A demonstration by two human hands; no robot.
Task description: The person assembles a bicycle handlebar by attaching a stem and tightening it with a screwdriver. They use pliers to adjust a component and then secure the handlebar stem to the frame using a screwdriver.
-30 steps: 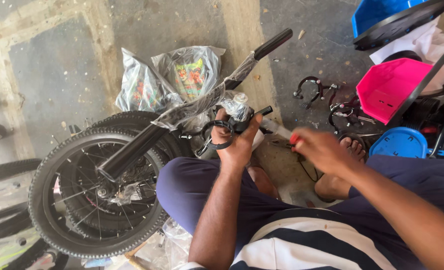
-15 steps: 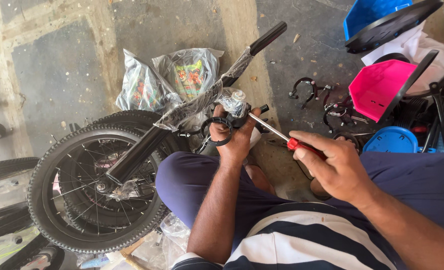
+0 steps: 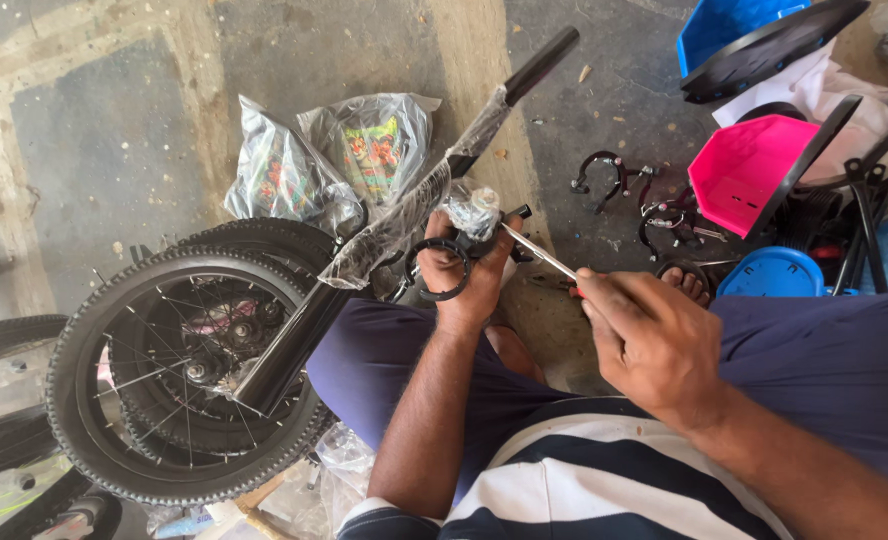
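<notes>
Single view only, worn on the head, aimed steeply down over the chest and lap toward the concrete floor [image 3: 94, 130]. Close range: both hands, left [image 3: 464, 265] and right [image 3: 654, 340], near frame centre, forearms entering from the bottom edge. Bicycle wheel [image 3: 179, 375] at lower left, pink plastic part [image 3: 749, 170] at upper right. No second view sharing the scene.

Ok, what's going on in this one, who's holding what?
A seated person works on a small bicycle part. The left hand grips a black brake caliper and a plastic-wrapped fitting beside the wrapped black fork. The right hand holds a screwdriver, its tip at that fitting. A spoked wheel lies by the left knee; a pink basket sits to the right.
</notes>
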